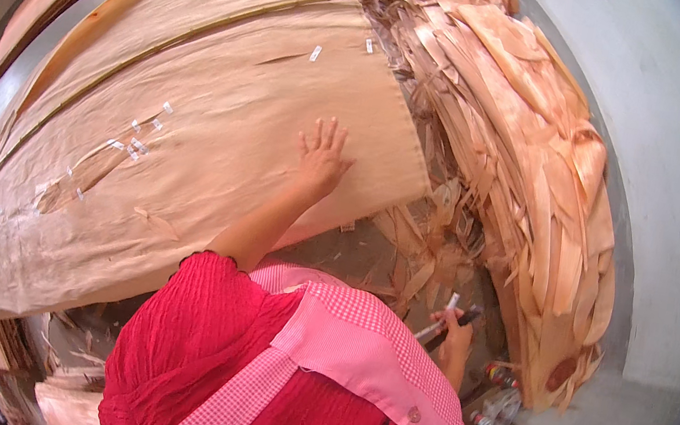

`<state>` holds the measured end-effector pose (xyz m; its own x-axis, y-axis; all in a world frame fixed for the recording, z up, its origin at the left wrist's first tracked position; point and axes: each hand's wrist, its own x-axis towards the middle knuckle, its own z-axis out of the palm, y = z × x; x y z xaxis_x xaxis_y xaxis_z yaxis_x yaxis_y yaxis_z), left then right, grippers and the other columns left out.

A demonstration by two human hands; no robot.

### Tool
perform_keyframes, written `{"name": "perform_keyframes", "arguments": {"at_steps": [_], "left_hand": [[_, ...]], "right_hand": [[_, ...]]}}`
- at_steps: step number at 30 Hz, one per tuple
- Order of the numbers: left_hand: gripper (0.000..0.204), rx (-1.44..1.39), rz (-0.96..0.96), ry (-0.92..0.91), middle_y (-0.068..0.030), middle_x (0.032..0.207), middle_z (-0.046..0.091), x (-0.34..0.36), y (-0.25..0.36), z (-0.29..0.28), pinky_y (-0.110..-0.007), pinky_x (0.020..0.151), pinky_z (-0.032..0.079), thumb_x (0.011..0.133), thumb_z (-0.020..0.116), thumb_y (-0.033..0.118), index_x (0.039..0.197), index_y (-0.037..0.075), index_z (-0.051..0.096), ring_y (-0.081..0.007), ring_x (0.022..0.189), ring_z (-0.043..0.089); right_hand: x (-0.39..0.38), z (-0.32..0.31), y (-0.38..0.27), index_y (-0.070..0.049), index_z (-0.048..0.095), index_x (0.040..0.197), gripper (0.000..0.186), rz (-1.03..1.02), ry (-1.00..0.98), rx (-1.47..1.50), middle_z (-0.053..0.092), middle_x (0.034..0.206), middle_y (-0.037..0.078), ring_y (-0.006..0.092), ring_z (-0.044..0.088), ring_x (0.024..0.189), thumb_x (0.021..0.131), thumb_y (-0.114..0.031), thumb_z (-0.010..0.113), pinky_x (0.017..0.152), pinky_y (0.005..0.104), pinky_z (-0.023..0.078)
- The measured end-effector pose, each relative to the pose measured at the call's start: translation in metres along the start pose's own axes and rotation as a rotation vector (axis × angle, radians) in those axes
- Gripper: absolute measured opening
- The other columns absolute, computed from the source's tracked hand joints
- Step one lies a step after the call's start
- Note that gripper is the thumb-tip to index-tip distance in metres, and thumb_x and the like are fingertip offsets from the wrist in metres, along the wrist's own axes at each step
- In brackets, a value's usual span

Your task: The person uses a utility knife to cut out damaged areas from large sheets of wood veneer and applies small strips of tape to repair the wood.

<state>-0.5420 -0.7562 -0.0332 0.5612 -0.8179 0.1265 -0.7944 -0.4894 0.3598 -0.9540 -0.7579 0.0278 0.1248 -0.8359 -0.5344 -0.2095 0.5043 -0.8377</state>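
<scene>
Quickly, left to right: my left hand (pixel 322 158) lies flat and open, fingers spread, gripping nothing, on the big veneer sheet (pixel 188 162) near its right edge, arm stretched forward. I'd press evenly, since the thin sheet already shows taped splits. My right hand (pixel 453 327) (low, elbow bent) is closed around a tape dispenser (pixel 446 317), beside the scrap veneer pile (pixel 536 155).
</scene>
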Motion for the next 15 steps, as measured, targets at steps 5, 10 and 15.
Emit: {"name": "perform_keyframes", "arguments": {"at_steps": [5, 10, 15], "left_hand": [[0.059, 0.001, -0.228, 0.114, -0.0095, 0.142, 0.020, 0.102, 0.035, 0.022, -0.052, 0.104, 0.004, 0.083, 0.048, 0.037, 0.133, 0.011, 0.030, -0.0284, 0.132, 0.011], [0.055, 0.097, -0.410, 0.205, -0.0097, 0.140, 0.025, 0.130, 0.043, 0.036, -0.049, 0.105, 0.005, 0.084, 0.046, 0.038, 0.129, 0.009, 0.036, -0.0268, 0.132, 0.014], [0.054, 0.172, -0.452, 0.193, -0.0089, 0.138, 0.029, 0.133, 0.051, 0.028, -0.048, 0.105, 0.008, 0.081, 0.048, 0.040, 0.126, 0.010, 0.041, -0.0256, 0.130, 0.020]], "right_hand": [[0.131, -0.053, -0.030, -0.002, 0.051, 0.088, 0.014, 0.104, 0.035, 0.027, 0.061, 0.073, 0.010, 0.0176, 0.058, 0.064, 0.084, -0.014, 0.055, 0.052, 0.0269, 0.043], [0.287, -0.057, -0.124, -0.001, 0.051, 0.090, 0.014, 0.050, -0.357, -0.135, 0.060, 0.074, 0.011, 0.0187, 0.059, 0.063, 0.085, -0.013, 0.052, 0.057, 0.0295, 0.047], [0.409, 0.003, -0.210, 0.000, 0.053, 0.087, 0.015, 0.194, -0.614, -0.434, 0.062, 0.076, 0.011, 0.0169, 0.061, 0.063, 0.085, -0.015, 0.053, 0.052, 0.0252, 0.045]]}}
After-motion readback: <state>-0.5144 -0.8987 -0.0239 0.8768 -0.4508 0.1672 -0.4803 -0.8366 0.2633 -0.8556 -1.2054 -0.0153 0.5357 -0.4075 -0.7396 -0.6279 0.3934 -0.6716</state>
